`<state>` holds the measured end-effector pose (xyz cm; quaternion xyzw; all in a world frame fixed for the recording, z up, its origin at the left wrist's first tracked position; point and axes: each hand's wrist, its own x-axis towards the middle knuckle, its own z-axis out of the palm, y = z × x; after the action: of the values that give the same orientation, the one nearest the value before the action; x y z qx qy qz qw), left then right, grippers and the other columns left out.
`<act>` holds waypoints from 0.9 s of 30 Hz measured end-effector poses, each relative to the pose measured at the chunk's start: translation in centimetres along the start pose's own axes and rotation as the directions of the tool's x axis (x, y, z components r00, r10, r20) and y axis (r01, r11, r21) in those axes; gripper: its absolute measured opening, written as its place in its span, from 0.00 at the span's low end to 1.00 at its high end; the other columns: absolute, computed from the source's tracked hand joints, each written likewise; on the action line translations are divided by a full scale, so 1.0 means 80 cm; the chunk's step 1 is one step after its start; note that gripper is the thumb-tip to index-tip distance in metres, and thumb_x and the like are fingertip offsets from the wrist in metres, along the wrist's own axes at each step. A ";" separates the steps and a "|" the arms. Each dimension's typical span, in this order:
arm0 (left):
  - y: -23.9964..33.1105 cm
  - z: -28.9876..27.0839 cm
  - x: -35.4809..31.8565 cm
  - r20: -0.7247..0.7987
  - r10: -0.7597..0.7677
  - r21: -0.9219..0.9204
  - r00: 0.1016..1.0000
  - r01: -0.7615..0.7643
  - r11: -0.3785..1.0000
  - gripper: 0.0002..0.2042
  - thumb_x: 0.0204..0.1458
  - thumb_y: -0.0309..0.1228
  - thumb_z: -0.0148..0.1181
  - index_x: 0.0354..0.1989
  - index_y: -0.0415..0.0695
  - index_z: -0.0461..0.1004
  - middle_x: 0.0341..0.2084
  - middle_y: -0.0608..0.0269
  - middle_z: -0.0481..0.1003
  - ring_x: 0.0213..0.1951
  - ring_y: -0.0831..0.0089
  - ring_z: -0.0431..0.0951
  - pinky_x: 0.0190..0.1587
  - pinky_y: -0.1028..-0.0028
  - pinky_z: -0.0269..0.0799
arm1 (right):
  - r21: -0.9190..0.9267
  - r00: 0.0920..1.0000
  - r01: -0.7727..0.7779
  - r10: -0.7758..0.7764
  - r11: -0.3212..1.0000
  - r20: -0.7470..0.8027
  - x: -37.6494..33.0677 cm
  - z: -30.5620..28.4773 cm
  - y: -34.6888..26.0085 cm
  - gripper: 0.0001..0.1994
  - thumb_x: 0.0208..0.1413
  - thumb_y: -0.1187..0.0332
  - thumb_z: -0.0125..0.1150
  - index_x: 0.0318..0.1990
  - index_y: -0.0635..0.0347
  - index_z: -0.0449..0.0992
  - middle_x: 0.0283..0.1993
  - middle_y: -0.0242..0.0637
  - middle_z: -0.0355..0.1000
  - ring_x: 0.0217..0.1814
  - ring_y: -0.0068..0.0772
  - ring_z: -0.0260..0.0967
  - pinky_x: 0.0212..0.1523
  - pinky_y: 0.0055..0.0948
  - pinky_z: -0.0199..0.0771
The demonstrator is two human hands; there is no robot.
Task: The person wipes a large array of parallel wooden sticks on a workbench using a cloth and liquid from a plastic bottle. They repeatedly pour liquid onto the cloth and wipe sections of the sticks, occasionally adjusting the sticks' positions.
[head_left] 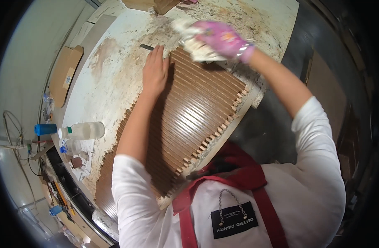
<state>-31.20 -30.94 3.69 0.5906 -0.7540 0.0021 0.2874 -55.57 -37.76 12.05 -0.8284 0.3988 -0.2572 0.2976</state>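
A row of brown, glossy wooden slats [197, 111] lies side by side on the table, their pale ends uneven along the near right edge. My right hand [228, 39], in a pink patterned glove, grips a crumpled white cloth [204, 50] at the far end of the slats; both are smeared by motion. My bare left hand [155, 70] rests with fingers stretched out at the far left edge of the slats, holding nothing. Just beyond its fingertips is a small dark flat strip [146, 47].
The stained white table [111, 66] reaches beyond the slats. At its left stand a cloudy plastic bottle [88, 130], a smaller clear bottle [71, 146] and a blue container [45, 129]. A cardboard piece [65, 74] leans by the wall. A wooden box [156, 5] sits at the far edge.
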 end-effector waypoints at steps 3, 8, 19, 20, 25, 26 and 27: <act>0.006 0.083 0.045 0.264 -0.111 -0.089 0.958 0.138 0.986 0.21 0.61 0.38 0.41 0.60 0.41 0.61 0.58 0.47 0.65 0.57 0.46 0.65 0.58 0.58 0.64 | -0.501 0.944 0.034 0.136 0.865 0.300 0.012 0.076 0.031 0.17 0.61 0.56 0.50 0.50 0.55 0.72 0.41 0.40 0.75 0.39 0.36 0.75 0.40 0.29 0.77; -0.002 0.075 0.020 0.082 -0.023 -0.063 0.996 0.029 0.998 0.19 0.62 0.36 0.42 0.58 0.42 0.65 0.56 0.50 0.67 0.54 0.51 0.68 0.56 0.61 0.66 | 0.242 0.964 -0.207 0.155 0.948 0.215 -0.121 0.044 0.006 0.12 0.60 0.63 0.50 0.48 0.57 0.70 0.37 0.35 0.73 0.39 0.27 0.73 0.32 0.26 0.74; -0.001 0.078 0.040 0.269 -0.173 -0.190 0.948 0.229 0.955 0.22 0.56 0.39 0.50 0.59 0.44 0.65 0.57 0.50 0.67 0.55 0.51 0.69 0.55 0.62 0.67 | -0.453 0.959 0.189 -0.065 0.872 0.275 0.014 0.094 0.033 0.12 0.57 0.65 0.45 0.42 0.59 0.71 0.31 0.51 0.75 0.31 0.52 0.74 0.31 0.45 0.74; 0.001 0.081 0.034 0.213 -0.149 -0.145 0.966 0.182 0.972 0.22 0.57 0.38 0.50 0.58 0.44 0.66 0.57 0.50 0.67 0.55 0.51 0.69 0.55 0.62 0.66 | -0.435 0.957 0.155 -0.025 0.887 0.288 0.004 0.095 0.034 0.11 0.57 0.64 0.46 0.42 0.58 0.71 0.31 0.50 0.75 0.30 0.51 0.74 0.31 0.44 0.74; -0.006 0.066 0.025 -0.085 -0.107 -0.110 0.991 0.097 0.989 0.19 0.58 0.32 0.48 0.58 0.44 0.66 0.55 0.51 0.68 0.56 0.54 0.68 0.57 0.62 0.65 | -0.330 0.859 0.119 0.069 0.937 0.507 -0.088 0.030 0.014 0.14 0.58 0.60 0.46 0.45 0.54 0.74 0.34 0.43 0.76 0.29 0.39 0.75 0.32 0.36 0.77; 0.007 0.054 0.029 -0.115 -0.092 -0.168 0.989 0.072 0.983 0.19 0.58 0.32 0.49 0.58 0.43 0.65 0.56 0.51 0.67 0.57 0.54 0.67 0.60 0.61 0.62 | -0.381 0.855 0.141 0.081 0.914 0.512 -0.100 0.014 0.028 0.14 0.57 0.60 0.48 0.44 0.54 0.75 0.35 0.42 0.77 0.31 0.38 0.76 0.34 0.35 0.77; 0.024 0.043 0.031 -0.126 -0.074 -0.220 0.989 0.045 0.974 0.20 0.57 0.34 0.51 0.58 0.43 0.65 0.57 0.50 0.67 0.58 0.54 0.66 0.61 0.60 0.61 | -0.430 0.850 0.166 0.092 0.888 0.519 -0.106 0.005 0.038 0.13 0.57 0.60 0.49 0.44 0.54 0.75 0.36 0.41 0.77 0.33 0.37 0.76 0.36 0.35 0.77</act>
<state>-34.74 -33.74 2.54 0.5766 -0.7109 -0.0493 0.3996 -61.50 -32.31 8.09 -0.9208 0.3348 0.0747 0.1855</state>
